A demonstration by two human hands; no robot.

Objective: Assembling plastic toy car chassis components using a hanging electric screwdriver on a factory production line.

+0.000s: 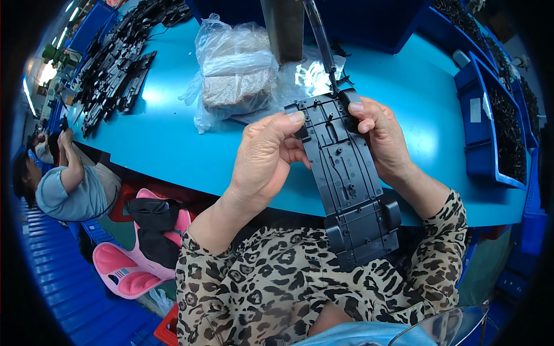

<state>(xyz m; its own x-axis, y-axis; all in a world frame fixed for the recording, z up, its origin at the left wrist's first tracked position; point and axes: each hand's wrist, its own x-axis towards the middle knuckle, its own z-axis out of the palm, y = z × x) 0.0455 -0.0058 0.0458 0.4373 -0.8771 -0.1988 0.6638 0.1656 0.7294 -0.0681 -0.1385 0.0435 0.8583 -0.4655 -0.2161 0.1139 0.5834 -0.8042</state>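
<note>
A long black plastic toy car chassis (340, 173) with wheel arches and screw posts is held up in front of me, tilted, its near end over my lap. My left hand (265, 153) grips its far left corner, thumb on top and fingers curled beneath. On the far right corner my right hand (381, 132) is closed around the wheel arch, thumb and index finger pressing its edge. A dark rod-like tool (321, 40) on a metal post comes down to the chassis's far end; whether its tip touches cannot be made out.
Behind stands a plastic-wrapped block (239, 72) on the blue table (173, 155). Black plastic parts (118, 72) are heaped at the far left. Blue bins (482, 132) of small dark pieces stand right. A person (75, 179) sits left, near a pink stool (135, 259).
</note>
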